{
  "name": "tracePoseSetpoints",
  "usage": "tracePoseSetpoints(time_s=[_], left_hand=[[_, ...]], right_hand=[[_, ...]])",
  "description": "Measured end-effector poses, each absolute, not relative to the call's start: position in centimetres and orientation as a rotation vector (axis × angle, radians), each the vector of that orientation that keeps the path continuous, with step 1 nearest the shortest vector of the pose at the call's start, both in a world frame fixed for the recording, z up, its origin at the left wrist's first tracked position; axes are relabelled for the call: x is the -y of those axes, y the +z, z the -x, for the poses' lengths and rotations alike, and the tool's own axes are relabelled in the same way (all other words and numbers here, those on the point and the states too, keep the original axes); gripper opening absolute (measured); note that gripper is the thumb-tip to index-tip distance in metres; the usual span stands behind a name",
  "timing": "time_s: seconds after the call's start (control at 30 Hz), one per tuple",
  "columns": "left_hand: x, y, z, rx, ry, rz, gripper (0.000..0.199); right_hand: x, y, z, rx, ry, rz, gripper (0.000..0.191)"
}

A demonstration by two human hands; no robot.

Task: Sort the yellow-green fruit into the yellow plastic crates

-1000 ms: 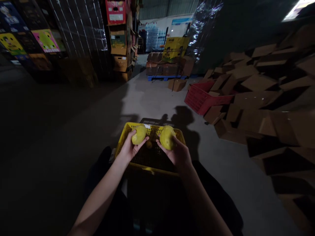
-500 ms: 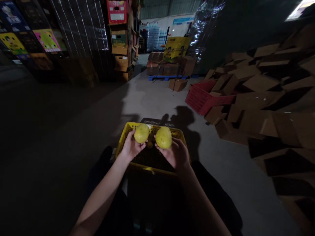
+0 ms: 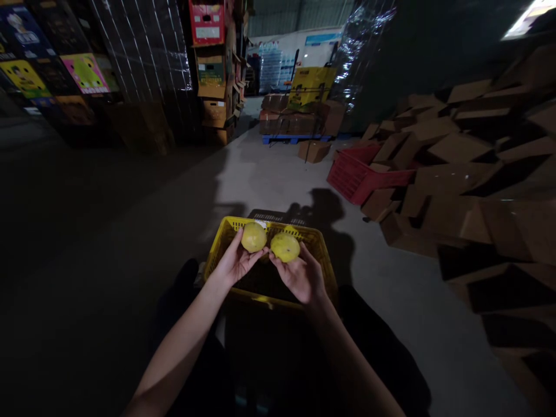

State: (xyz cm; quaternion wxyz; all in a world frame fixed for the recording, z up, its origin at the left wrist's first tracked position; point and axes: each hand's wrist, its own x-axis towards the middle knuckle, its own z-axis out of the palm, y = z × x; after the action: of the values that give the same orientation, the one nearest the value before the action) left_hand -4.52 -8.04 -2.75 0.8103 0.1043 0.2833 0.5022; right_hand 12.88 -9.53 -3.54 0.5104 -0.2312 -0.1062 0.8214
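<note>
The left hand (image 3: 235, 265) grips a round yellow fruit (image 3: 254, 237); the right hand (image 3: 304, 278), now palm-up, cradles an oval yellow fruit (image 3: 285, 247), bringing both closer together above the yellow plastic basket (image 3: 269, 302), toward its far edge.

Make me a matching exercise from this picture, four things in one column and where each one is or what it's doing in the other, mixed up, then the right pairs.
Things:
1. Left hand
2. Yellow crate
3. Red crate
4. Blue pallet

Places or states:
A. Beneath stacked boxes
B. Holding a yellow fruit
C. At the edge of the cardboard heap
D. Below the held fruit

Pairs: 1-B, 2-D, 3-C, 4-A
</note>
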Motion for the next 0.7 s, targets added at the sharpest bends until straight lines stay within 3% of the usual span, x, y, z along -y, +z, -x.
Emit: tracePoseSetpoints(time_s=[0.43,0.7], left_hand=[[7.5,-3.1,4.0,-0.612,1.009,0.011,0.054],[7.3,-4.0,3.7,-0.738,1.128,-0.252,0.038]], right_hand=[[9.4,-4.2,-12.0,-0.182,2.065,0.553,0.051],[9.5,-4.6,-11.8,0.160,1.829,0.696,0.029]])
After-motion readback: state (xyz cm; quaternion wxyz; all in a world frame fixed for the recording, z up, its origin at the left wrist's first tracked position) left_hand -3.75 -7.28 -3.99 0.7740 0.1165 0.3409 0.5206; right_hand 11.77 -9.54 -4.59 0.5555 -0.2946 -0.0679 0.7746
